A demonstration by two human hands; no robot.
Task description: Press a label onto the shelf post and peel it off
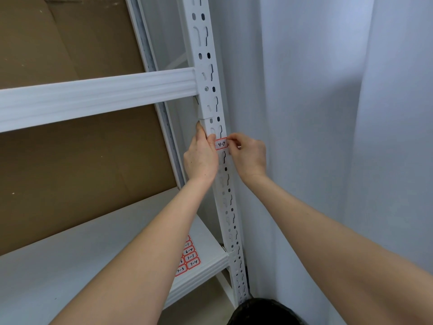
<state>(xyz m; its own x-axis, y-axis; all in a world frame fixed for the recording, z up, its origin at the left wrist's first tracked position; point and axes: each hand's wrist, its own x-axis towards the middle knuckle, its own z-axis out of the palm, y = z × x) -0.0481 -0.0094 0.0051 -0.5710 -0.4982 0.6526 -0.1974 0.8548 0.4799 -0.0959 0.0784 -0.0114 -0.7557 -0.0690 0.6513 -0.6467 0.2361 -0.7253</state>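
**Both hands at a red-bordered label on a white shelf upright**

The left hand (201,158) wraps round the near edge of the slotted white upright (212,90), its fingers curled behind the post and its thumb lying up along the front face. Just right of that thumb sits a small label (221,144) with a red border and handwritten figures, lying flat on the face of the upright. The right hand (248,156) comes in from the other side; its thumb and forefinger are drawn together in a pinch on the label's right edge, the remaining fingers curled loosely behind them. The label thus lies between the two sets of fingertips, touching both.

Well below the hands, on the white lower shelf (70,266), lies a sheet of similar red-bordered labels (188,260), partly hidden under the left forearm. Above the fingers a white crossbeam (93,97) joins the upright. Brown cardboard (70,160) backs the shelving left of the hands, and a pale curtain (328,113) hangs to the right of them.
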